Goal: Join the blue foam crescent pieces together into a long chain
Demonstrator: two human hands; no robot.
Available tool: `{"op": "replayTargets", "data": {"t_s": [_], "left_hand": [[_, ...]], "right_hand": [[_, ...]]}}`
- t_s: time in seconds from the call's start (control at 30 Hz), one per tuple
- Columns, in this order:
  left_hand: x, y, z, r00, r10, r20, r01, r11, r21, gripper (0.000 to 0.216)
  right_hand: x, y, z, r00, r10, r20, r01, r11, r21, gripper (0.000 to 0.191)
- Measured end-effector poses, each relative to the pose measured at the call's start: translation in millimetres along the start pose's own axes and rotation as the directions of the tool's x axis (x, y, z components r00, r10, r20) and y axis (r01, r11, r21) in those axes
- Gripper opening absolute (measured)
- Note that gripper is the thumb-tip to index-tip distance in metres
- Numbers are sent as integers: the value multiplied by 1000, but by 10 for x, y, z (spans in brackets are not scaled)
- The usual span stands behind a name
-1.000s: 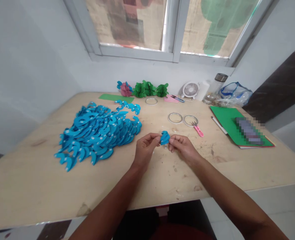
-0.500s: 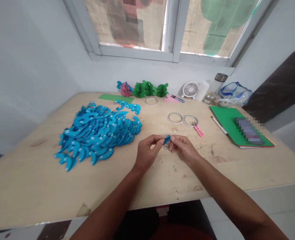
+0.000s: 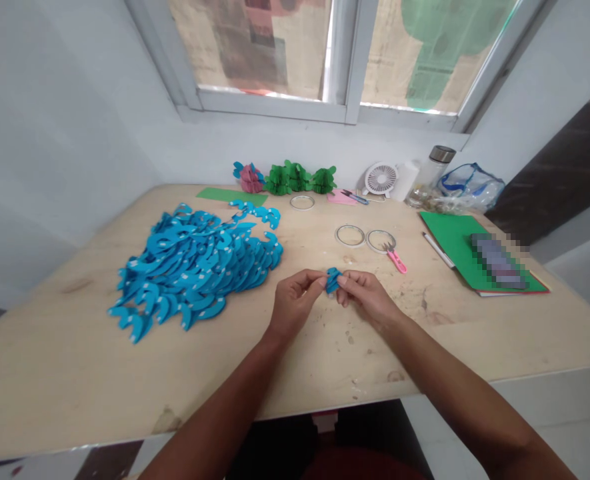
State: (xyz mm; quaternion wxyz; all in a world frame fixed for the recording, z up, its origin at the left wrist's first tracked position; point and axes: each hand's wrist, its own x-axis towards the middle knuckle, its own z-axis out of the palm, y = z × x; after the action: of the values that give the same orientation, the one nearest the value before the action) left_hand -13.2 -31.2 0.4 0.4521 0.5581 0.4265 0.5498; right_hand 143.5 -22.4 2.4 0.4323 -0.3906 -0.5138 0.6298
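Left hand [image 3: 292, 300] and right hand [image 3: 367, 297] pinched a blue paper piece [image 3: 332, 280] between them, fingers [image 3: 311, 279] closed narrow on it, just above mid-tabletop [image 3: 75, 360]. Risk: the thin paper could tear or slip out if pinched unevenly. Piece looked matte and creased. To the left lay a pile of curved blue cutouts [image 3: 195, 267] with white spots; farther off, clear tape rings [image 3: 351, 235], pink snips [image 3: 397, 260], flat green sheet [image 3: 455, 250].

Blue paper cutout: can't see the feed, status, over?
Left hand, right hand both pinching blue paper cutout. Blue cutout pile apart, leftward. Nothing obstructing.
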Motion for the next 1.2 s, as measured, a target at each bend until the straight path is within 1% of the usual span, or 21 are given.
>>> {"op": "replayTargets", "data": {"t_s": [0.3,0.4,0.5,0.63,0.73,0.8,0.87,0.97,1.13,1.2], "left_hand": [[-3,40,11,999,-22,-36,21,1000,-20,13],[-3,27,20,998,-1,-61,-2,999,-52,11],[-5,16,29,996,46,-81,-50,998,-50,11],[-17,47,36,993,83,-86,-83,997,6,10],[-30,100,33,991,99,-93,-90,991,103,8],[-38,124,30,985,138,-100,-116,974,196,8],[-45,127,29,974,201,-102,-169,950,261,6],[-52,105,33,958,271,-94,-232,924,304,4],[-62,94,38,955,285,-78,-241,905,352,7],[-66,97,34,948,308,-73,-260,890,375,10]], "right_hand": [[-4,5,-9,1000,20,14,-20,1000,8,24],[0,12,-10,1000,18,12,-18,1000,15,20],[2,17,-11,1000,25,12,-25,999,27,18],[1,20,-19,999,38,25,-40,998,53,17],[-1,17,-23,998,49,32,-51,996,72,16],[-2,13,-23,998,52,30,-55,995,87,16],[-2,10,-21,998,52,25,-54,994,94,16],[0,9,-19,999,49,18,-50,994,93,16],[0,8,-17,999,47,9,-48,995,86,16],[-3,3,-14,999,47,10,-48,996,81,15]]}}
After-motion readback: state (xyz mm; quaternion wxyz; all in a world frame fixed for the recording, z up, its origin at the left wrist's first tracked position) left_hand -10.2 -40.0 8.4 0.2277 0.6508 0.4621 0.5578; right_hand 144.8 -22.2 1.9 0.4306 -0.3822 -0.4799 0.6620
